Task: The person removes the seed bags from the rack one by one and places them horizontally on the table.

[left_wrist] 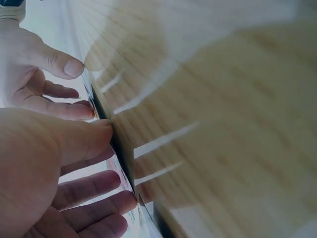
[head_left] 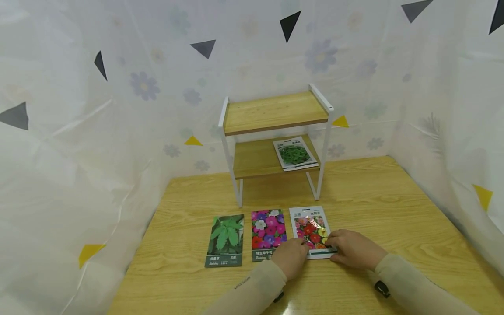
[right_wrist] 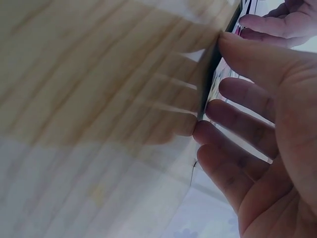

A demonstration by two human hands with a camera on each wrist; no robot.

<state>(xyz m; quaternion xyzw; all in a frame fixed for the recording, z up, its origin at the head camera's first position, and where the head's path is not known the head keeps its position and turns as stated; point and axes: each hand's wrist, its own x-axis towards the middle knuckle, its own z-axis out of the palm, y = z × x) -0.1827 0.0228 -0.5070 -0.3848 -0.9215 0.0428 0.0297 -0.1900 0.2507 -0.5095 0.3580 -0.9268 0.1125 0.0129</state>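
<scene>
A white-bordered seed packet (head_left: 313,232) with red, yellow and pink flowers lies flat on the wooden table. My left hand (head_left: 290,257) is at its lower left corner, overlapping the neighbouring purple-flower packet (head_left: 269,229) in the head view. Over on the lower right edge, my right hand (head_left: 354,249) touches the white packet with its fingertips. Both wrist views show thumbs at the packet's dark edge and loosely extended fingers (left_wrist: 89,191) spread beside it. Farther left lies a packet with a green leaf picture (head_left: 224,240).
A two-tier wooden shelf (head_left: 275,111) with white metal sides stands behind the packets. On its lower tier rests a packet picturing green leafy plants (head_left: 295,154). Patterned white sheeting (head_left: 252,57) hangs around the back and sides of the table (head_left: 173,249).
</scene>
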